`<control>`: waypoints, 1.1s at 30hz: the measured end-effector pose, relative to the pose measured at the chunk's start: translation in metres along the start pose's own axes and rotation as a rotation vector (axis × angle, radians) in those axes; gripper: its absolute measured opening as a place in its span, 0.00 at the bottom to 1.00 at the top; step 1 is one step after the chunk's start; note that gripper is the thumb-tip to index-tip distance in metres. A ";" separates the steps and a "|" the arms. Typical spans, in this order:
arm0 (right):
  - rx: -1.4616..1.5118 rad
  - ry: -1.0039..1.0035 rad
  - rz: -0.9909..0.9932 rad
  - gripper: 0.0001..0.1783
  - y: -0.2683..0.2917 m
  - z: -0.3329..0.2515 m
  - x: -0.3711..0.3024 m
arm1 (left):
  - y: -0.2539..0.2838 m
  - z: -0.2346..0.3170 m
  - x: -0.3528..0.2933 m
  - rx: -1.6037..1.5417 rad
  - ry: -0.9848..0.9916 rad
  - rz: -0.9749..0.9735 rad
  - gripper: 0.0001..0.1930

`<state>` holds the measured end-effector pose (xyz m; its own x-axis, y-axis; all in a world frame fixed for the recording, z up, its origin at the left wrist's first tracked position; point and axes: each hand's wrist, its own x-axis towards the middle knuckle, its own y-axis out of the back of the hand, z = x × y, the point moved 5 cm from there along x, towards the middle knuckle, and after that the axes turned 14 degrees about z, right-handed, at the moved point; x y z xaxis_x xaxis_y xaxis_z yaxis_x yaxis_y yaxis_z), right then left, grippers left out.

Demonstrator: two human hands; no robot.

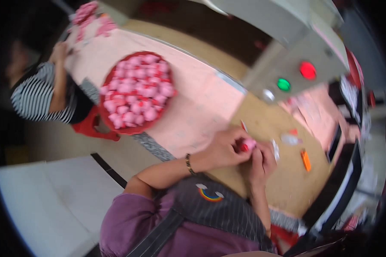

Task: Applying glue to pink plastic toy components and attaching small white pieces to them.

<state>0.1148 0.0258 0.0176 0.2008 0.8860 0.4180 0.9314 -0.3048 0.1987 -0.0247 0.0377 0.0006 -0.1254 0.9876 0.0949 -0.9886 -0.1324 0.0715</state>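
Close to my body, over the brown tabletop (283, 188), my two hands meet around a small stuffed pink and red piece (249, 144). My left hand (224, 147) pinches it from the left, fingers curled around it. From the other side my right hand (262, 163) has its thumb and fingers closed on the same piece. Fingers cover part of it, and blur hides its exact shape. Many similar pink and red pieces (135, 88) fill a round red basket (155, 123) to the left, apart from my hands.
Right of my hands lie an orange tool (305, 160) and a clear plastic item (290, 139). A grey machine with a red button (307, 70) and a green button (283, 84) overhangs the far side. Another person in a striped top (40, 96) sits at the left; pink cloth (197, 103) covers the table.
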 end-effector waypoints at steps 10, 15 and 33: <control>-0.187 -0.011 -0.151 0.09 -0.004 0.011 -0.015 | 0.191 0.082 0.039 0.570 -0.546 0.866 0.11; -0.217 0.097 -0.141 0.07 -0.012 0.007 -0.010 | 0.276 0.044 0.058 1.044 -0.286 0.802 0.15; -0.322 0.011 -0.173 0.06 -0.023 0.002 -0.008 | -0.009 -0.006 0.292 0.714 -0.518 -0.127 0.12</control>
<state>0.0922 0.0266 0.0084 0.0436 0.9306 0.3633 0.8079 -0.2468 0.5352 -0.0533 0.3282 0.0215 0.2061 0.8589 0.4689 -0.6831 -0.2168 0.6974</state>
